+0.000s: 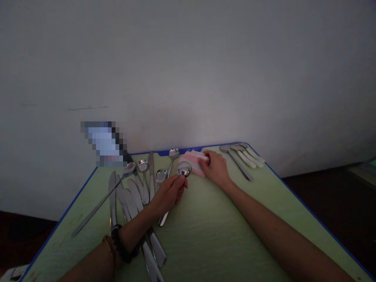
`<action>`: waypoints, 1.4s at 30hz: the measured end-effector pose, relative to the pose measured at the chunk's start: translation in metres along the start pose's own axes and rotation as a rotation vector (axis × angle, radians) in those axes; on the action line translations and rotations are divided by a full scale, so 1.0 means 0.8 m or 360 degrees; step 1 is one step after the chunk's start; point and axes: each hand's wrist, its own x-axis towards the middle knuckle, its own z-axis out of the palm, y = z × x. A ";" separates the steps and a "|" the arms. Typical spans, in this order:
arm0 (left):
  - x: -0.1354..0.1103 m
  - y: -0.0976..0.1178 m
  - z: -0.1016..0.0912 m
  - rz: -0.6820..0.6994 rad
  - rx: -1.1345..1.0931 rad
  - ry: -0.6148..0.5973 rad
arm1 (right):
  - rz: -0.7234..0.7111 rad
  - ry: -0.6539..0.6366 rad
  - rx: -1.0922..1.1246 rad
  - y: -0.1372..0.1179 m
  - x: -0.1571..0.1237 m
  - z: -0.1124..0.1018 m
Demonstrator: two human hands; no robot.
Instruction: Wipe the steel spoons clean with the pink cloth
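Note:
My left hand (169, 194) is closed around a spoon (184, 169), its shiny bowl showing beyond the fingertips and a handle end emerging below the hand. Just to the right, my right hand (216, 167) grips a pink and white striped cloth (192, 161) with thumb and fingers bent round its edge. The cloth lies right behind the spoon's bowl; whether they touch I cannot tell. Under and beside my left forearm lie several table knives (132, 201), partly hidden by the arm. Near my left hand are a round-bowled spoon (161, 176) and another spoon (174, 153).
A long-handled spoon (102, 205) lies at the left of the green, blue-edged table (211, 235). A small ladle-like spoon (143, 166) rests nearby. A blurred-out device (104, 143) stands at the back left. At the back right lie a spoon (237, 162) and several white-handled utensils (249, 158). A wall rises behind.

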 end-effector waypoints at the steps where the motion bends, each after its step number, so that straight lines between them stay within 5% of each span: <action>1: 0.000 0.000 0.000 -0.0001 -0.0004 -0.0005 | -0.0006 -0.0014 0.0008 -0.001 0.000 -0.001; 10: -0.002 0.002 0.001 0.0001 0.0023 0.0010 | -0.0092 0.0109 -0.0038 -0.005 -0.004 -0.003; 19: -0.001 0.000 0.000 0.0000 0.0041 0.0011 | -0.0200 -0.0024 0.0084 -0.004 -0.003 -0.003; 29: 0.000 0.002 0.001 -0.0002 -0.0112 0.0042 | -0.0524 0.0245 0.0100 -0.006 -0.005 -0.007; 35: 0.002 0.003 0.004 0.0067 -0.0272 0.0173 | -0.0797 -0.0136 -0.0084 -0.018 -0.017 -0.009; 42: 0.002 0.000 0.002 0.0112 0.0051 0.0130 | -0.0629 -0.0167 -0.0040 -0.016 -0.013 0.000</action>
